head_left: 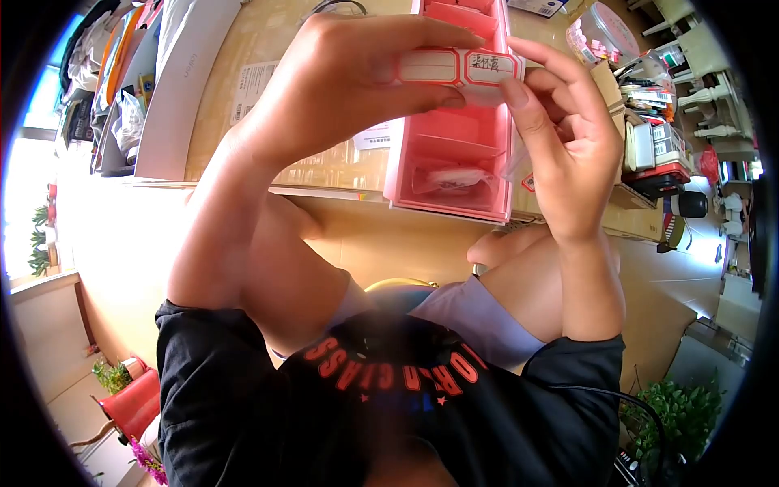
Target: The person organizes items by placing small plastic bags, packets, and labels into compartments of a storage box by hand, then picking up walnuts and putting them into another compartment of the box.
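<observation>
A strip of white stickers (430,68) with red borders is stretched between my hands over the table. Its right-hand sticker carries handwritten characters, while the left one looks blank. My left hand (316,89) pinches the left end, fingers above and thumb below. At the right end, the thumb of my right hand (576,154) presses on the strip, with the other fingers curled behind. Beneath them stands a pink divided bin (396,178), partly covered by the hands. A clear plastic bag (456,178) lies in its nearest compartment.
A long white box (180,89) stands on the table's left side. At the right are a clear tub with a pink rim (602,32) and a cardboard box (613,89) beside stacked small items. Below the table edge are my legs (304,268).
</observation>
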### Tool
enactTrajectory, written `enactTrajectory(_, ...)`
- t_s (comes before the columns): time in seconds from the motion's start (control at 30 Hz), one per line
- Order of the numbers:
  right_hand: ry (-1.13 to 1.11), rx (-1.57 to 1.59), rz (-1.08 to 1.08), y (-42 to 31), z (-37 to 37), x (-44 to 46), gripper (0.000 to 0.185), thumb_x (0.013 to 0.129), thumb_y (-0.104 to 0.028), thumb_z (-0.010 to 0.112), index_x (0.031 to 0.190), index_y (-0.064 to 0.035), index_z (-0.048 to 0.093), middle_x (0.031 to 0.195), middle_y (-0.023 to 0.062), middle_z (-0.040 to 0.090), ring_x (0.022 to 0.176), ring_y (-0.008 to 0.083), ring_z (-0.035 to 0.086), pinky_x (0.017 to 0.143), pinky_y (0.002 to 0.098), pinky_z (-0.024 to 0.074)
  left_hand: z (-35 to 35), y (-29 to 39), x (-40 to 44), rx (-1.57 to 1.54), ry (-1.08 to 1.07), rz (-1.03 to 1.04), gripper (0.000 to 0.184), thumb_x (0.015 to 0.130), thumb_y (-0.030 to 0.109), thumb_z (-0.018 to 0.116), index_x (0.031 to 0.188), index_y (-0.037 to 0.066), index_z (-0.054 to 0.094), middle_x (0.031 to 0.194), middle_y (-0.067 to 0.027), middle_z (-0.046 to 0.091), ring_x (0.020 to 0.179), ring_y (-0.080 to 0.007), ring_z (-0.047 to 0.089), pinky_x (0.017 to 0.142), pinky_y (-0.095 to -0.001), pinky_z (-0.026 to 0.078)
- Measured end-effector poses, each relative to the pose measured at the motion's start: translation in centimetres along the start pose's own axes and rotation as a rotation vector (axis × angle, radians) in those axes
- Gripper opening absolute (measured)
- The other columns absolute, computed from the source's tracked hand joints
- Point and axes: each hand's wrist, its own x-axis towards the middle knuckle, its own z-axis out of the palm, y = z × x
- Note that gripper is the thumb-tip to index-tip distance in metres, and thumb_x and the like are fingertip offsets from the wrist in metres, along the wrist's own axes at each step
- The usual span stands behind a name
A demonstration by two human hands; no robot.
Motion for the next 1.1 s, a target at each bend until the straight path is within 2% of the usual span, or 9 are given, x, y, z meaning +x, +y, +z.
enactTrajectory(0.03, 0.007, -0.035, -0.016, 0.1, 0.1, 0.0, 0.026, 0.099, -0.005, 0.07, 0.125, -0.0038, 0.067, 0.09, -0.0007, 0.066, 0.072, 0.0036, 0.052, 0.062, 0.0216, 0.0431, 0.1, -0.2, 0.0, -0.01, 0.018, 0.025, 0.043, 0.084, 0.002, 0.082, 0.126, 0.004, 0.073, 0.102, -0.0066, 0.077, 0.09, -0.009, 0.07, 0.078, -0.0262, 0.059)
enactTrajectory(0.13, 0.024, -0.254, -0.24, 0.9, -0.2, 0.4, 0.028, 0.093, -0.003, 0.075, 0.12, -0.0059, 0.071, 0.096, 0.0015, 0.061, 0.07, 0.0069, 0.05, 0.06, 0.0235, 0.0425, 0.4, -0.7, -0.2, -0.012, 0.041, 0.025, 0.042, 0.083, 0.003, 0.084, 0.123, 0.005, 0.074, 0.098, -0.0055, 0.076, 0.084, -0.0077, 0.068, 0.071, -0.0248, 0.057)
enactTrajectory(0.23, 0.021, -0.375, -0.343, 0.6, -0.3, 0.5, 0.032, 0.087, 0.001, 0.079, 0.118, -0.0031, 0.072, 0.106, 0.001, 0.053, 0.069, 0.005, 0.044, 0.061, 0.0214, 0.0378, -0.3, 0.5, -0.3, 0.189, -0.034, -0.045, 0.041, 0.081, 0.005, 0.085, 0.121, 0.007, 0.076, 0.093, -0.0047, 0.075, 0.076, -0.0076, 0.064, 0.062, -0.0246, 0.052)
enactTrajectory(0.33, 0.007, -0.366, -0.337, 0.8, -0.2, 0.4, 0.034, 0.083, 0.002, 0.081, 0.116, -0.0042, 0.073, 0.11, 0.0008, 0.052, 0.069, 0.0051, 0.044, 0.059, 0.0213, 0.0361, 0.3, -0.4, -0.5, 0.138, 0.019, 0.064, 0.043, 0.078, 0.006, 0.086, 0.12, 0.009, 0.077, 0.088, -0.0049, 0.073, 0.069, -0.0103, 0.059, 0.058, -0.0266, 0.047)
enactTrajectory(0.57, 0.006, -0.383, -0.36, 0.7, 0.0, 0.2, 0.038, 0.078, 0.003, 0.084, 0.113, -0.0042, 0.074, 0.112, 0.0008, 0.053, 0.07, 0.0052, 0.045, 0.058, 0.0218, 0.0351, 0.1, -0.3, -0.3, 0.192, 0.016, 0.177, 0.043, 0.075, 0.007, 0.087, 0.117, 0.009, 0.078, 0.083, -0.0065, 0.07, 0.067, -0.0153, 0.058, 0.06, -0.0296, 0.046)
enactTrajectory(0.9, -0.01, -0.387, -0.392, 0.5, -0.3, 0.3, 0.033, 0.079, -0.002, 0.086, 0.11, -0.0041, 0.076, 0.107, 0.0007, 0.056, 0.072, 0.0056, 0.046, 0.058, 0.0218, 0.0358, 0.0, -0.4, -0.3, 0.183, -0.004, 0.173, 0.041, 0.077, 0.008, 0.087, 0.116, 0.006, 0.077, 0.087, -0.0081, 0.073, 0.071, -0.0162, 0.062, 0.063, -0.03, 0.048)
enactTrajectory(1.1, 0.023, -0.249, -0.288, 0.6, -0.4, 0.1, 0.022, 0.088, -0.005, 0.082, 0.107, -0.0002, 0.073, 0.11, 0.0028, 0.057, 0.073, 0.0046, 0.048, 0.061, 0.02, 0.0385, 0.0, -0.6, -0.1, 0.188, -0.001, 0.258, 0.04, 0.077, 0.006, 0.087, 0.116, 0.005, 0.077, 0.089, -0.0085, 0.074, 0.074, -0.0171, 0.065, 0.066, -0.03, 0.051)
